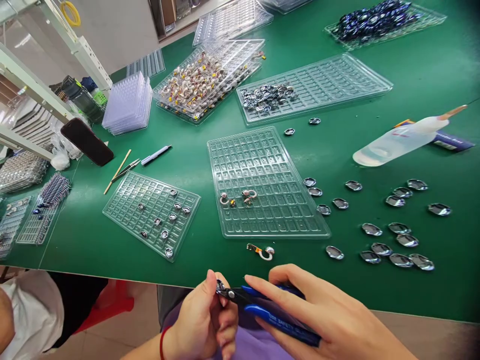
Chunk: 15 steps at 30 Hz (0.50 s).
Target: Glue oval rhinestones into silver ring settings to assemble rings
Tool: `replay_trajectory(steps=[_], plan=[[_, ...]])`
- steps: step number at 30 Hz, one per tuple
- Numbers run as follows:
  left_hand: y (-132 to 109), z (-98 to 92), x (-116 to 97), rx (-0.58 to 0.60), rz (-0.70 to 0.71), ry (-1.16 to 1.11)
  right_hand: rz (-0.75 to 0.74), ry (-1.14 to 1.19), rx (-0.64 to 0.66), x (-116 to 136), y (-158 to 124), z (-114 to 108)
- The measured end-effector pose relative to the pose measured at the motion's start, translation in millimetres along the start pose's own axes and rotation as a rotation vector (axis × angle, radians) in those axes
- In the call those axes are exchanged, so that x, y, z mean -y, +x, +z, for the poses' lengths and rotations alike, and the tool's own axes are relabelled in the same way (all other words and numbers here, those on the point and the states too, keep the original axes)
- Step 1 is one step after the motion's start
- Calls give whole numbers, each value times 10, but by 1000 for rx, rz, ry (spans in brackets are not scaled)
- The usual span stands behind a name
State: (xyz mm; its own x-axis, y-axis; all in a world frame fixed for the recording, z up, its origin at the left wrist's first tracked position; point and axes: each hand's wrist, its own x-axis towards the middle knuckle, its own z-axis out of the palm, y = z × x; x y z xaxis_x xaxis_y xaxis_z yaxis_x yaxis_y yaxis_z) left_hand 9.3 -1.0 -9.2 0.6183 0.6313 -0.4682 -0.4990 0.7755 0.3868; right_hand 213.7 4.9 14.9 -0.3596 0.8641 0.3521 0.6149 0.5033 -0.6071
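My right hand (318,310) grips a pair of blue-handled flush cutters (277,320), handles somewhat spread. Their dark jaws meet a small shiny piece (219,286) that my left hand (206,315) pinches between thumb and fingers; most of that piece is hidden. Just beyond the hands, a small part with a white ring and an orange strip (262,251) lies on the green table. Two similar ringed parts (249,195) rest on the clear compartment tray (270,165) behind it. To the right, several shiny silver oval shells (399,260) are scattered over the tabletop.
At left are a smaller tray (127,200) with several silver pieces, tweezers (127,169), a pen (155,155) and a phone (87,141). Trays of piled parts (195,80) stand behind. A translucent bottle (397,142) lies at right. Another person's arm (5,320) shows at lower left.
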Motion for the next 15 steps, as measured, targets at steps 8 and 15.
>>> replay_trajectory(steps=[8, 15], plan=[[-13, -12, 1, -72, 12, 57, -112, -154, -54, 40, 83, -55], [-6, 27, -10, -154, -13, 103, -187, -268, -43, 38, 97, -65]])
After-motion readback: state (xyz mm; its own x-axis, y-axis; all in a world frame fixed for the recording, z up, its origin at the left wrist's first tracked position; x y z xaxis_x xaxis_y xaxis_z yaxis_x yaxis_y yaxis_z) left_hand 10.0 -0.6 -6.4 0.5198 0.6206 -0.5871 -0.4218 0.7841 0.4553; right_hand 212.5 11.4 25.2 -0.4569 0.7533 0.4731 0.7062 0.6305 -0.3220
